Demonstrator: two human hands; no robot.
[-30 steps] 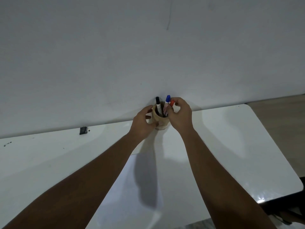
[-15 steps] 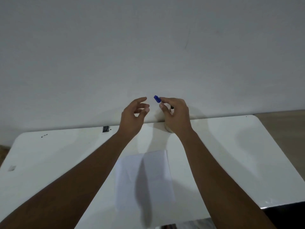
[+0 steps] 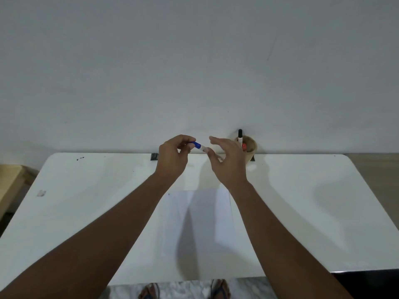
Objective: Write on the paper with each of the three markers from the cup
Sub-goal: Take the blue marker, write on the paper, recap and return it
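The blue marker [image 3: 199, 146] is held in the air between both hands, above the table's far edge. My left hand [image 3: 173, 157] pinches its blue cap end. My right hand [image 3: 228, 162] grips the white barrel with thumb and lower fingers, its other fingers spread. The wooden cup [image 3: 250, 151] stands at the far edge by the wall, just right of my right hand. A black marker [image 3: 240, 135] and a red marker [image 3: 244, 146] stand in the cup. The white paper [image 3: 198, 221] lies on the table below my hands, partly in shadow.
The white table [image 3: 86, 201] runs to a white wall [image 3: 194, 61]. A small black clip [image 3: 154, 156] sits at the far edge left of my hands, and another dark piece [image 3: 252, 158] by the cup. My sandalled feet [image 3: 183, 290] show below the near edge.
The blue marker came out of the cup in my right hand. My left hand let go of the cup and closed on the marker's cap. The view shifted, so the cup now sits right of both hands.
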